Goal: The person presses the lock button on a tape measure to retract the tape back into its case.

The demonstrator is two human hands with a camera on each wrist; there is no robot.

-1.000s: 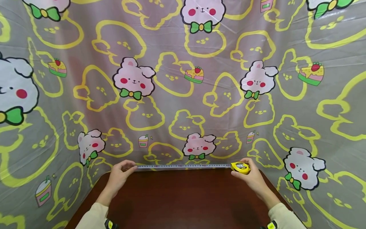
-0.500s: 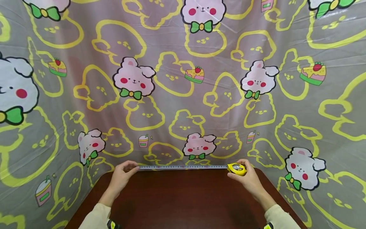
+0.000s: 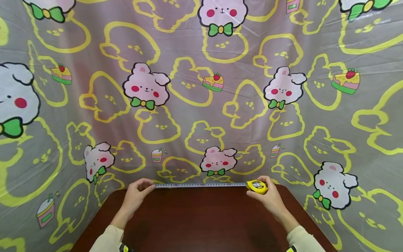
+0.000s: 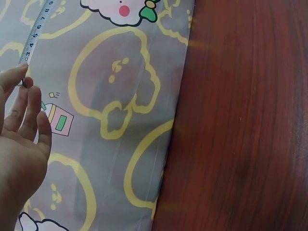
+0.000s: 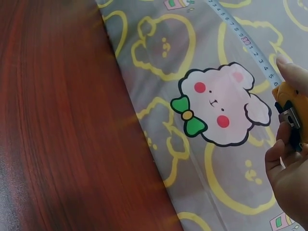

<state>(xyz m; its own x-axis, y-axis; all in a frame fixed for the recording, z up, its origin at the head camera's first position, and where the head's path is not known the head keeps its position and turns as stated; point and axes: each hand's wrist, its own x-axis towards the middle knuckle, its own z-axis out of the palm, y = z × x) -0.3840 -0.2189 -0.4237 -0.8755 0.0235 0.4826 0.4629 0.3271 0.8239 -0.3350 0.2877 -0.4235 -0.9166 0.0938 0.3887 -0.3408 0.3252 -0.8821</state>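
Tape (image 3: 201,185) runs along table's far edge (image 3: 201,189), left hand (image 3: 136,192) pinching it, right hand (image 3: 269,194) gripping case (image 3: 256,187).

Both arms (image 3: 121,217) reach forward, the left hand (image 3: 137,193) pinching, the right hand (image 3: 268,196) curled in a grip.

Tape measure (image 3: 256,187), head view: yellow case (image 5: 294,94) with dark and metallic parts, right of centre in the lower frame. Pale blade (image 3: 201,185) extended, straight, nearly level, running left from case; dark digits, red marks. Left wrist view: 3 to 9 legible, upper left, blade slanting.
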